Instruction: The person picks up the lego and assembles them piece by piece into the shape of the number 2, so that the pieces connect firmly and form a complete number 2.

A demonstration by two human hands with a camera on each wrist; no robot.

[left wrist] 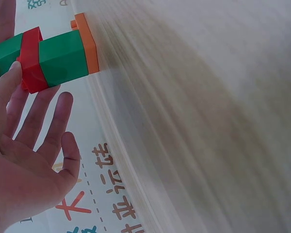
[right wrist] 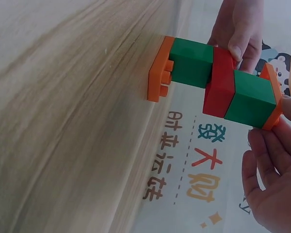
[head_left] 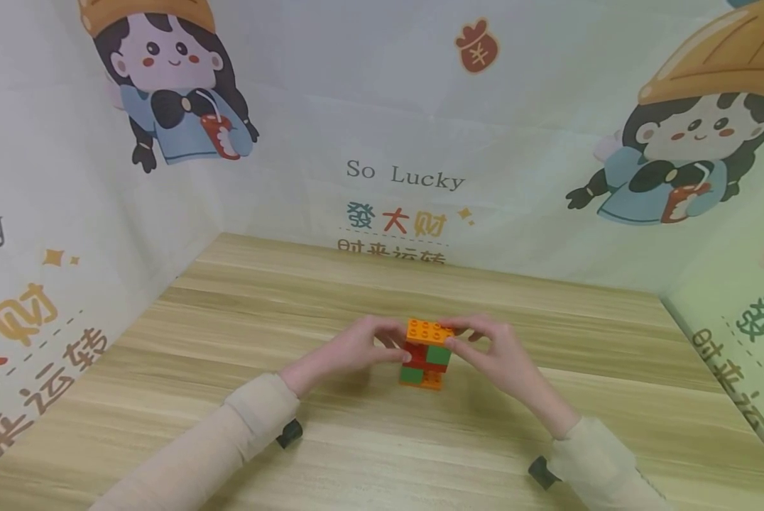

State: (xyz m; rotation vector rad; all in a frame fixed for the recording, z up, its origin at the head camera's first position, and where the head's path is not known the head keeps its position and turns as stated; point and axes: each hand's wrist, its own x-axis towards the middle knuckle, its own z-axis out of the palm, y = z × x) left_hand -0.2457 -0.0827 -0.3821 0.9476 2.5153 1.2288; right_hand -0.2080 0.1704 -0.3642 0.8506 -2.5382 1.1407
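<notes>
A small tower of toy building bricks stands on the wooden table between both hands. Its base is an orange plate (right wrist: pixel 159 73), standing under a lower green brick (left wrist: pixel 63 58). Above come a red brick (right wrist: pixel 220 87), an upper green brick (head_left: pixel 438 354) and, on top, another orange plate (head_left: pixel 424 332) with studs. The left hand (head_left: pixel 359 345) pinches the red brick, thumb on the near face and fingers behind. At the top, the right hand (head_left: pixel 500 351) grips the upper orange plate by its right end between thumb and fingers; its other fingers hang below, beside the upper green brick.
The table (head_left: pixel 280 284) has light wood grain and meets printed cloth walls (head_left: pixel 305 92) at the back and both sides. A small black object (head_left: pixel 289 433) sits by the left cuff, and a similar black object (head_left: pixel 542 472) by the right cuff.
</notes>
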